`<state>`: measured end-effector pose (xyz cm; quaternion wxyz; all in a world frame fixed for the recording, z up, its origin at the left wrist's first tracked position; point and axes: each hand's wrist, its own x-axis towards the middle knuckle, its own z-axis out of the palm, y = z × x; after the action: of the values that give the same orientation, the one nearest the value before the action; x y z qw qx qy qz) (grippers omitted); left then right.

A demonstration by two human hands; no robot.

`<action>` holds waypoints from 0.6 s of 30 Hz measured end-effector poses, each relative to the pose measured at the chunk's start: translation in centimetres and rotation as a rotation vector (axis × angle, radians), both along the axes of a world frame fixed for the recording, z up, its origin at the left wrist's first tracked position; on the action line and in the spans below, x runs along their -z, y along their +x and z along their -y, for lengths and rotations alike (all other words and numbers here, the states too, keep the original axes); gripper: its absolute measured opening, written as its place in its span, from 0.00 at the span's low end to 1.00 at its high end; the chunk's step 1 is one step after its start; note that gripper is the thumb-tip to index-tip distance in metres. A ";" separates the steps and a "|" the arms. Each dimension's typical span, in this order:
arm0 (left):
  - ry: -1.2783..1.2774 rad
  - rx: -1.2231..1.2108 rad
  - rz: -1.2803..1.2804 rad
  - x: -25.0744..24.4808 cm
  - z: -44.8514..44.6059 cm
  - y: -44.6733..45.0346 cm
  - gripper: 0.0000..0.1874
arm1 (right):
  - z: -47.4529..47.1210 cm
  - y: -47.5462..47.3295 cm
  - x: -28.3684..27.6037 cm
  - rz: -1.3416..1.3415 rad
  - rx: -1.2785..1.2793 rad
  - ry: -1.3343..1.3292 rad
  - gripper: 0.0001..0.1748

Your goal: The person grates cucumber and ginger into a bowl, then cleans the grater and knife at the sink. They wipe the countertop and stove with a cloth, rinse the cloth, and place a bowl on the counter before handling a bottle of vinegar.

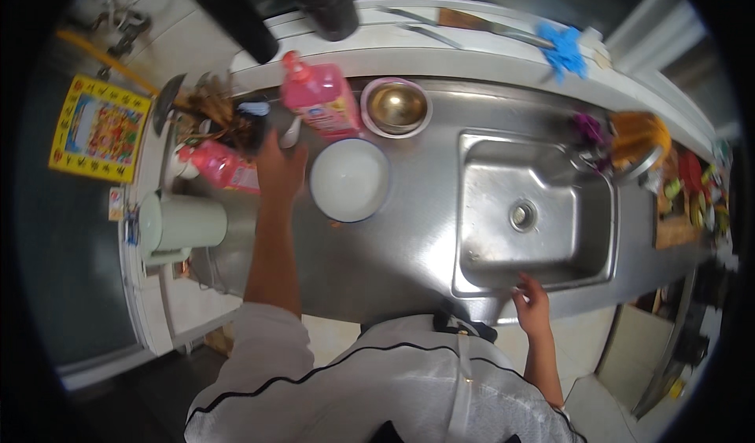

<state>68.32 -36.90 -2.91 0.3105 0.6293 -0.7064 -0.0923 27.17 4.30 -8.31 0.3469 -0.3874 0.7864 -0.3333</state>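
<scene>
My left hand point(279, 169) reaches over the left part of the steel counter, thumb and fingers apart. A white spoon point(291, 134) shows just beyond the gap between them, and a dark container point(257, 126) is close to the fingertips. Whether they touch is unclear from blur. To the right of that hand stands a white bowl point(351, 180) with a blue rim, with nothing in it. My right hand point(532, 308) hangs at the front edge of the steel sink point(525, 269), fingers loosely apart, holding nothing.
Behind the bowl stand a pink pump bottle point(321, 98) and a metal bowl point(396, 107) nested in another. Another pink bottle point(221, 164) and a pale green kettle point(186, 225) are at left. An orange ribbed object point(637, 139) sits behind the sink; blue gloves point(562, 51) lie on the sill.
</scene>
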 end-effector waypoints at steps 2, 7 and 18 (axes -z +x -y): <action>0.255 0.111 0.132 3.8 -3.8 0.2 0.32 | -0.1 0.9 -0.6 0.003 0.018 -0.021 0.26; 1.032 -0.153 -1.076 9.3 -6.6 1.4 0.30 | 1.2 1.6 -2.3 -0.069 -0.101 0.171 0.26; 0.076 0.284 -0.387 6.1 -12.2 -12.8 0.31 | 5.5 -4.6 -6.3 -0.250 -0.239 -0.174 0.29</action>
<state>55.57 -24.66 -9.02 0.3999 0.5055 -0.7113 -0.2806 22.58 -1.17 -2.00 0.2491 -0.5448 0.7400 -0.3057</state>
